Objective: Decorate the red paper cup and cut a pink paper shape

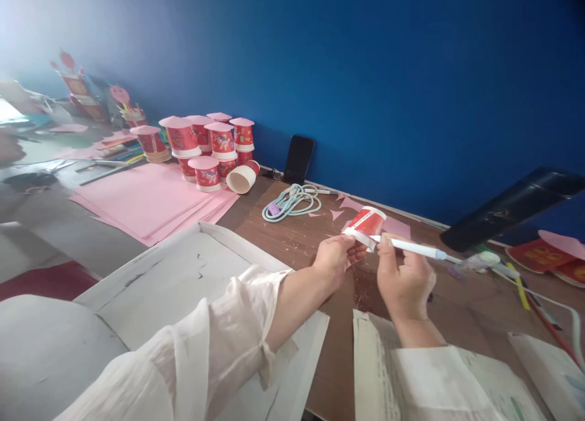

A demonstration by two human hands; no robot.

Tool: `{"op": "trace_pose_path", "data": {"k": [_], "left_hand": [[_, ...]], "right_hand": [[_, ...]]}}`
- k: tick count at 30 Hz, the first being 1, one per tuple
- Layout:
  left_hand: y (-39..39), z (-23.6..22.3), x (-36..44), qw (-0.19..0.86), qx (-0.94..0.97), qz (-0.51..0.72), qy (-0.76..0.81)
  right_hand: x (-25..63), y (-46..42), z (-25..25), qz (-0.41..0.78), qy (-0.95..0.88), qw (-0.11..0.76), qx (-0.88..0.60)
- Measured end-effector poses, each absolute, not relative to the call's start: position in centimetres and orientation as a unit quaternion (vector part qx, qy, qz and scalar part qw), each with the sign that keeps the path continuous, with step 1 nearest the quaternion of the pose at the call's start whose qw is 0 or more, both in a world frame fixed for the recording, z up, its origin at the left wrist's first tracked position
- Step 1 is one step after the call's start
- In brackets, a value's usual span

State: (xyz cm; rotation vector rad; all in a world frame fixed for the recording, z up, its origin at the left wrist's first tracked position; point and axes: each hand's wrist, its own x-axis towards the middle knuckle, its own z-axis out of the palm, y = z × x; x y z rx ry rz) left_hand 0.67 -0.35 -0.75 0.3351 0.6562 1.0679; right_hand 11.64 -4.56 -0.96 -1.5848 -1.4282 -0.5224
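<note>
My left hand [336, 258] pinches a red and white paper cup [366, 224] and holds it on its side just above the brown table [301, 238]. My right hand [404, 281] is closed around a white pen-shaped tool [414, 248]. Its left end rests against the cup's rim, and the rest sticks out to the right. Both wrists come out of white sleeves.
Red cups with pink lids [210, 150] stand stacked at the back left, beside sheets of pink paper [146, 201]. A coiled pale cable [290, 203] and a black phone [298, 159] lie by the blue wall. White boards [183, 275] lie near me, a black tube [512, 208] at right.
</note>
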Motion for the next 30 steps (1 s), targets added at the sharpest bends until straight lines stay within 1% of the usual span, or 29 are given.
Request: {"op": "trace_pose_path", "data": {"k": [12, 18, 21, 26, 28, 30], "left_hand": [[-0.5, -0.4, 0.5, 0.798, 0.148, 0.502, 0.299], [-0.4, -0.4, 0.4, 0.800, 0.139, 0.498, 0.304], [-0.3, -0.2, 0.3, 0.807, 0.131, 0.493, 0.298], [-0.1, 0.1, 0.1, 0.825, 0.093, 0.478, 0.288], [-0.1, 0.2, 0.0, 0.836, 0.086, 0.469, 0.271], [-0.3, 0.3, -0.1, 0.848, 0.084, 0.456, 0.255]], "right_hand": [[11.6, -4.7, -0.8, -0.232, -0.589, 0.466, -0.618], [11.4, -4.9, -0.8, -0.209, -0.580, 0.470, -0.632], [11.4, -5.1, -0.4, -0.149, -0.553, 0.509, -0.642], [12.2, -4.6, -0.4, -0.004, -0.437, 0.663, -0.608], [12.5, -4.0, -0.8, 0.073, -0.376, 0.709, -0.592], [12.7, -3.5, -1.1, 0.185, -0.315, 0.737, -0.569]]}}
